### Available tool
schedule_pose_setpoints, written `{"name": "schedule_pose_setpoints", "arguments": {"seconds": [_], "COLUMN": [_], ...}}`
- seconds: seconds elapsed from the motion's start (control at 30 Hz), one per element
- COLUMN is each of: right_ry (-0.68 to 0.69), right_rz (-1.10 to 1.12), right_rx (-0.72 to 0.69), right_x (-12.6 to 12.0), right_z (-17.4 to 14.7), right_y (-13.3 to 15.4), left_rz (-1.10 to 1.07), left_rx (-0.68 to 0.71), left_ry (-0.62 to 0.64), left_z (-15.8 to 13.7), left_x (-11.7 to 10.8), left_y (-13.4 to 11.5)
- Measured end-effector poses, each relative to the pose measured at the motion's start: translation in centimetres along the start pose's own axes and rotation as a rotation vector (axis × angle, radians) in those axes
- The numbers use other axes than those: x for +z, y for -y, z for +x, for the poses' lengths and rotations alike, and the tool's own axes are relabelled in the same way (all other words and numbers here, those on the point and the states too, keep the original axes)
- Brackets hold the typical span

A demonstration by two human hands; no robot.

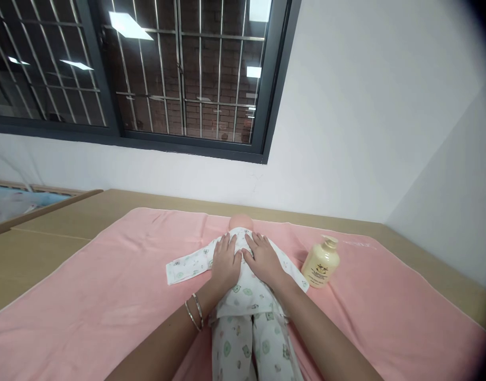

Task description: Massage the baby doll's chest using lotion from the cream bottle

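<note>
A baby doll [241, 222] lies on a pink blanket, dressed in a white top [246, 290] and matching trousers [232, 344] with a green and brown print. Its head points away from me, and its sleeves spread to both sides. My left hand [226, 260] rests flat on the upper left of the top, fingers stretched out. On the upper right lies my right hand [263, 258], also flat with its fingers apart. The two thumbs come close together in the middle. A pale yellow pump bottle [321, 263] stands upright beside the right sleeve's end.
The pink blanket [92, 296] covers much of a wooden surface [64, 217]. Behind it rises a white wall [338, 132] with a dark-framed, barred window [187, 79]. Over at the far left, a wooden-edged compartment holds something light blue [28, 200].
</note>
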State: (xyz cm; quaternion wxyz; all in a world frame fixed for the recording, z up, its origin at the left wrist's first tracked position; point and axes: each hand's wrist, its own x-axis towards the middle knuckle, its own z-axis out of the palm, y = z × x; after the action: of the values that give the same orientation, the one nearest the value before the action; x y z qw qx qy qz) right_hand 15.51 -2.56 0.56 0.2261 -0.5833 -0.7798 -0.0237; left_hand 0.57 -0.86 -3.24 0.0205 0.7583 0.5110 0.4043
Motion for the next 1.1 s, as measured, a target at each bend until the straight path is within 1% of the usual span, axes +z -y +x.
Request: {"name": "schedule_pose_setpoints", "arguments": {"seconds": [0.13, 0.23, 0.37, 0.43, 0.5, 0.6, 0.67, 0.77, 0.83, 1.0, 1.1], "right_ry": [0.029, 0.017, 0.051, 0.066, 0.051, 0.018, 0.018, 0.02, 0.014, 0.003, 0.009], "right_rz": [-0.026, -0.067, -0.137, -0.14, -0.116, -0.055, -0.009, 0.038, 0.038, -0.038, -0.071], "right_rx": [0.002, 0.046, 0.057, 0.061, 0.073, 0.094, 0.077, 0.011, -0.007, 0.072, 0.116], "right_x": [-0.6, -1.1, -2.0, -2.2, -2.0, -1.0, -0.2, 0.6, 0.5, -0.8, -1.4], "right_z": [-0.3, -0.9, -1.4, -1.4, -1.3, -0.7, -0.4, 0.0, -0.1, -1.2, -1.6], "right_y": [1.1, 2.1, 3.1, 3.1, 2.7, 1.5, 0.7, 0.0, 0.2, 2.7, 3.8], "left_rz": [0.019, 0.016, -0.006, -0.021, -0.04, -0.061, -0.063, -0.052, -0.047, -0.089, -0.105], "left_rx": [0.084, 0.15, 0.172, 0.14, 0.075, -0.01, -0.013, 0.035, 0.082, 0.205, 0.211], "left_ry": [0.0, 0.013, 0.001, -0.014, -0.03, -0.041, -0.022, 0.019, 0.034, 0.005, -0.035], "left_z": [0.0, 0.0, -0.1, -0.1, -0.1, 0.0, 0.1, 0.2, 0.2, 0.1, -0.1], "left_x": [-0.6, -1.3, -1.8, -1.7, -1.4, -0.9, -0.7, -0.7, -0.9, -1.2, -1.1], "left_y": [-0.4, -0.9, -1.0, -1.0, -0.9, -0.8, -0.7, -0.7, -0.6, -0.3, -0.2]}}
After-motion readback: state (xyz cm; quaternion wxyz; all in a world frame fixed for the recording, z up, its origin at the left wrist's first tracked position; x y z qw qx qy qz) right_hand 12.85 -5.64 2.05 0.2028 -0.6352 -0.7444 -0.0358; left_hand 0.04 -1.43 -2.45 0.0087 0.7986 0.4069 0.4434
